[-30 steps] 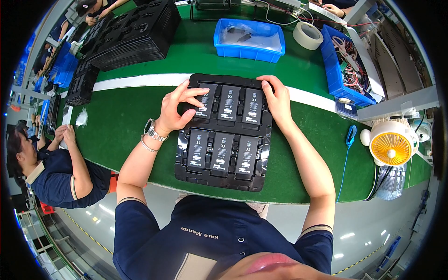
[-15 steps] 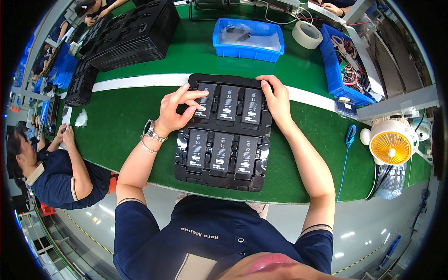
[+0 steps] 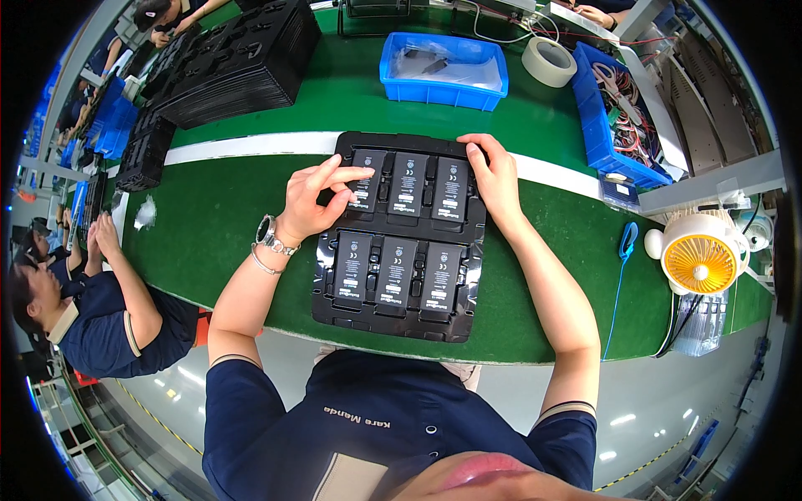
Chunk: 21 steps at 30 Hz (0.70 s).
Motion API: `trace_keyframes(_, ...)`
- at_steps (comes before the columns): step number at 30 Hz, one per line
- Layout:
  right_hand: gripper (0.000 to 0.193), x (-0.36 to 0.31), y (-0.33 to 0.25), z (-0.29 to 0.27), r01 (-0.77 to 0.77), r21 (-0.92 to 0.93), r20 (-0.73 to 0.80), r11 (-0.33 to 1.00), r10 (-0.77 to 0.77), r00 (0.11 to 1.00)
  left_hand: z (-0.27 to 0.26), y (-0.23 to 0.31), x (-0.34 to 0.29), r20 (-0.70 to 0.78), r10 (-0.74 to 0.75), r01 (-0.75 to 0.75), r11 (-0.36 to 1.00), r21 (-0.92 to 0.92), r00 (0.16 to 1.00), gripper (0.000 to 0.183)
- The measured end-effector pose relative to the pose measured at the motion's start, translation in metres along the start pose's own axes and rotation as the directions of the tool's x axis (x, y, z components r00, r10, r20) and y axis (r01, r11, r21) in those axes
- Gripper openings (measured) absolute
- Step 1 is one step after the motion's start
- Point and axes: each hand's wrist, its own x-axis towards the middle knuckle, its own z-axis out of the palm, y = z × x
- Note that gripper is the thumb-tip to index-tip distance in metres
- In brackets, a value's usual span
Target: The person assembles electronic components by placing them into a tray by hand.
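In front of me on the green worktable lies a black plastic tray [image 3: 397, 227] with flat black phone-type batteries [image 3: 407, 185] in its pockets, two rows of three. My left hand [image 3: 316, 197] is over the tray's far left battery [image 3: 370, 157], index finger stretched across it and the other fingers loosely apart. Part of that battery is hidden under the fingers. My right hand [image 3: 495, 179] holds the tray's far right corner, thumb on the rim and fingers bent around the outer edge.
Stacked black trays [image 3: 238, 71] stand at the far left. Beyond my tray are a blue bin [image 3: 443, 92] of clear bags, a tape roll [image 3: 549, 63] and a blue bin [image 3: 589, 125] of wires and scissors. A yellow-white fan [image 3: 700, 255] is at right. A co-worker [image 3: 109, 321] sits at left.
My left index finger has shifted very slightly on the far left battery; the tray and my right hand stay put. The co-worker at left has raised their hands and brought them together.
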Motion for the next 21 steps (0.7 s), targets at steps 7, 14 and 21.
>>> trace_keyframes(7,0.023,0.000,0.000,0.000,-0.004,0.015,-0.004,1.000,0.004,1.000,-0.007,0.005,0.002,0.083,-0.060,0.052,0.994,0.099,0.995,0.058)
trace_keyframes(14,0.023,0.000,0.001,0.000,-0.003,0.010,-0.005,1.000,0.003,1.000,0.001,0.001,-0.001,-0.062,-0.218,0.222,0.974,0.050,0.974,0.045)
trace_keyframes(21,0.023,0.000,0.003,0.000,0.025,-0.031,-0.002,0.999,-0.025,1.000,-0.001,-0.001,0.010,0.049,-0.366,0.364,0.931,0.038,0.929,0.057)
